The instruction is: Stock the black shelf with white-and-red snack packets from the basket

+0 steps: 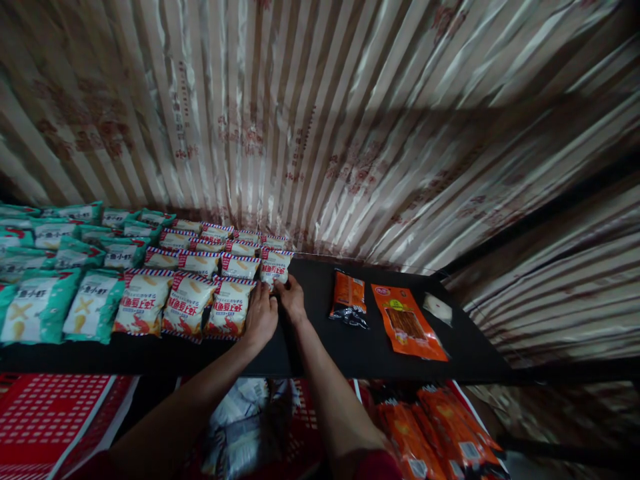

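Note:
White snack bags with red and blue striped edges stand in rows on a black shelf (320, 353). My left hand (261, 317) rests with outstretched fingers against the right side of the front-row snack bag (229, 308). Just beside it, my right hand (292, 300) has its fingers closed at the lower right corner of the snack bag (275, 267) at the right end of the row behind. The fingertips partly cover that bag's bottom.
Teal snack bags (93, 303) fill the left side. Toward the right lie an orange and black packet (349, 298), a flat orange pouch (407, 323) and a small white piece (438, 309). Below are red baskets (45, 413), silvery bags (245, 427) and orange packets (440, 427). A striped curtain (300, 120) hangs behind.

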A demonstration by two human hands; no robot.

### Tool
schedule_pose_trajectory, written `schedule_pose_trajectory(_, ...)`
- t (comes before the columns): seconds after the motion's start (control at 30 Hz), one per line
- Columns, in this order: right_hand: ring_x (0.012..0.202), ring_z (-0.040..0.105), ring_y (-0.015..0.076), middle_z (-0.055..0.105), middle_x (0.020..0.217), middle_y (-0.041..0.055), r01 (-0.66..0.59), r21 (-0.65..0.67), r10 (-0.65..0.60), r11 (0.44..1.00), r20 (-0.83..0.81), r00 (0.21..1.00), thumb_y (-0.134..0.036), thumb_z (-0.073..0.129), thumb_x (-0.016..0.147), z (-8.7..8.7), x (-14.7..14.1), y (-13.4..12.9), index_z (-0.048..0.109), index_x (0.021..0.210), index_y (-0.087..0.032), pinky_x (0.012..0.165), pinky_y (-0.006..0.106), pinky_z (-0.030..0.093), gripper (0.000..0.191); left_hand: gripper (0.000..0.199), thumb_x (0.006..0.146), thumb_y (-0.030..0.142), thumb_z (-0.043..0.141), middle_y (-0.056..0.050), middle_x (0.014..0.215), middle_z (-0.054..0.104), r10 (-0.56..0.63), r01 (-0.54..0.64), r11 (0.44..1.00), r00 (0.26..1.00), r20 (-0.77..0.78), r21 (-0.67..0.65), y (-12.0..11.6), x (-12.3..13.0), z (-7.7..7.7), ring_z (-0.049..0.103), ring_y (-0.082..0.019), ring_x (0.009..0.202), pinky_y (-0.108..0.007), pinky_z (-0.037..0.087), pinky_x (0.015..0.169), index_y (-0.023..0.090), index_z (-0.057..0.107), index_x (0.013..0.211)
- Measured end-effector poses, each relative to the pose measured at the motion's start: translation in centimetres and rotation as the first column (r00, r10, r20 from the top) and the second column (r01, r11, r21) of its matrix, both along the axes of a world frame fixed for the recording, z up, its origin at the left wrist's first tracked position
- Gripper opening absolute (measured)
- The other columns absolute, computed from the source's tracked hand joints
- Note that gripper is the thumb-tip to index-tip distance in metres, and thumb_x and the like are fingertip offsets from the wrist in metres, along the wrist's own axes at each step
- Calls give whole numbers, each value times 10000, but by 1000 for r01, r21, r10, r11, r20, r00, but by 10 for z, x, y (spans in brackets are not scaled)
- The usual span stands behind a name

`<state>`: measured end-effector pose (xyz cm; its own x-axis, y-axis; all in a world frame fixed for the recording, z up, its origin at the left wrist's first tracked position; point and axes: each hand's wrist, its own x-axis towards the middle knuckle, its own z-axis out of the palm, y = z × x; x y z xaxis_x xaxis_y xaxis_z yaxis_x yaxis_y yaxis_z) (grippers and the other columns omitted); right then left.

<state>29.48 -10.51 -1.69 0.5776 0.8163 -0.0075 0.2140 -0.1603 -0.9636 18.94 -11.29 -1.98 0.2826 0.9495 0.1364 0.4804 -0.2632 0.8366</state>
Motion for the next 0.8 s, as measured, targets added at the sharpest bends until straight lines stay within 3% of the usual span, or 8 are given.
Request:
schedule_pose_trajectory(0.17, 807, 623, 182, 684, 930, 50, 18, -40, -15, 999, 85, 996, -338, 565, 734, 0, 0, 4, 597, 1071, -188, 774, 309, 474, 371, 473, 835, 208, 379, -175, 1418, 374, 16, -14, 999, 999, -35, 37, 4, 3, -1, 273, -293, 1344, -432, 213, 1115, 57, 462, 1276)
schedule_pose_trajectory(0.33, 861, 629, 174, 670, 1008, 60, 96, -56, -85, 994, 171, 982, -302, 580, 747, 3, -4, 2, 442, 1288, -179, 801, 297, 480, 572, 460, 841, 203, 378, -168, 1414, 383, 30, -22, 996, 995, -95, 87, 3, 4, -3, 303, -277, 1333, -455, 246, 1101, 74, 457, 1275)
schedule_pose_trajectory(0.67, 893, 641, 169, 677, 1031, 33, 37, -45, -27, 998, 210, 977, -273, 570, 773, 6, -9, 1, 429, 1314, -219, 804, 279, 490, 562, 475, 859, 214, 359, -184, 1441, 327, 12, 7, 993, 988, -157, 118, 0, 4, -1, 269, -285, 1346, -455, 244, 1107, 36, 437, 1292)
schedule_pose_trajectory(0.8, 893, 647, 188, 679, 1026, 73, 41, -81, -22, 996, 226, 974, -279, 569, 772, 4, -10, 1, 340, 1379, -153, 812, 295, 488, 661, 512, 856, 215, 363, -225, 1456, 266, -16, 32, 996, 982, -187, 83, -2, 3, 1, 227, -312, 1356, -441, 216, 1119, -30, 407, 1303)
